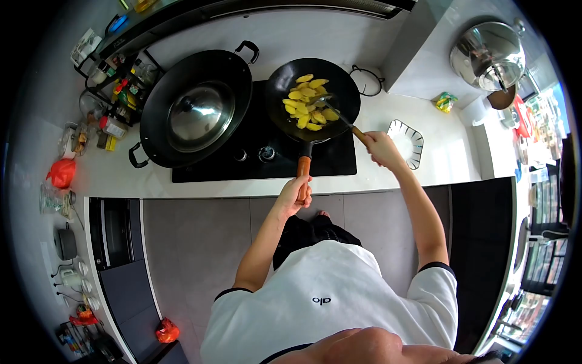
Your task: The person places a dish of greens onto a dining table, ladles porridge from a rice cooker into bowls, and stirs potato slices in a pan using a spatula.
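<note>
My left hand is closed around the orange-brown handle of a black wok on the right side of the stove. Yellow slices that look like potato lie in the middle of this wok. In my right hand is the wooden handle of a spatula, which slants down over the wok's right rim. Its metal end is among the slices and partly hidden by them. Just right of my right hand, a white dish with dark stripes rests on the counter.
A larger black wok with a glass lid inside takes up the stove's left side. Bottles crowd a rack at the far left. A steel kettle and a small yellow-green packet are at the right. The range hood hangs above.
</note>
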`<action>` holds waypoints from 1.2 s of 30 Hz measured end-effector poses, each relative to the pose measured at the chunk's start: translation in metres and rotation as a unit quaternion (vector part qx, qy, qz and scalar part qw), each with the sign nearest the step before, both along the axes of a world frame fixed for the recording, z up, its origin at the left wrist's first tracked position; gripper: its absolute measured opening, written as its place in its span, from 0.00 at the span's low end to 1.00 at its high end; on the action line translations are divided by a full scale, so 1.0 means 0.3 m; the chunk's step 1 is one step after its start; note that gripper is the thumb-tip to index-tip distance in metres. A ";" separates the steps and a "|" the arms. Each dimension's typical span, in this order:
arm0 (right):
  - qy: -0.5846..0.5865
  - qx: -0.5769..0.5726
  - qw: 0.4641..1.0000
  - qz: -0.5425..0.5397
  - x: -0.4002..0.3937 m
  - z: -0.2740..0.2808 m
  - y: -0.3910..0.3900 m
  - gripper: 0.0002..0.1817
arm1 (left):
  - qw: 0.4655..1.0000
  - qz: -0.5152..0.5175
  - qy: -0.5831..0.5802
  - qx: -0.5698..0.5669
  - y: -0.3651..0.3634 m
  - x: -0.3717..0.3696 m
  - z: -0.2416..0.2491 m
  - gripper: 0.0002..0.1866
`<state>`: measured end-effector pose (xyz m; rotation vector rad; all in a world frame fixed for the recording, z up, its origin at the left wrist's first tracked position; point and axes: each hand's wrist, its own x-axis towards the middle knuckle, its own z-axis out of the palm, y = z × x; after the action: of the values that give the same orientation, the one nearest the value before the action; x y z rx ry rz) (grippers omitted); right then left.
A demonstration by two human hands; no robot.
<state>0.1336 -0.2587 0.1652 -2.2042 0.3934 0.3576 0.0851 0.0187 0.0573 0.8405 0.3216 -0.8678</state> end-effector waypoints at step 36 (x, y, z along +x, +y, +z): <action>0.012 0.428 0.885 -0.184 0.001 -0.119 0.174 0.13 | 1.000 0.001 -0.001 -0.006 0.000 -0.001 -0.005 0.14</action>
<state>0.1339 -0.2066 0.1295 -1.2272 0.5300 0.2745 0.0849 0.0187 0.0558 0.8301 0.3157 -0.8668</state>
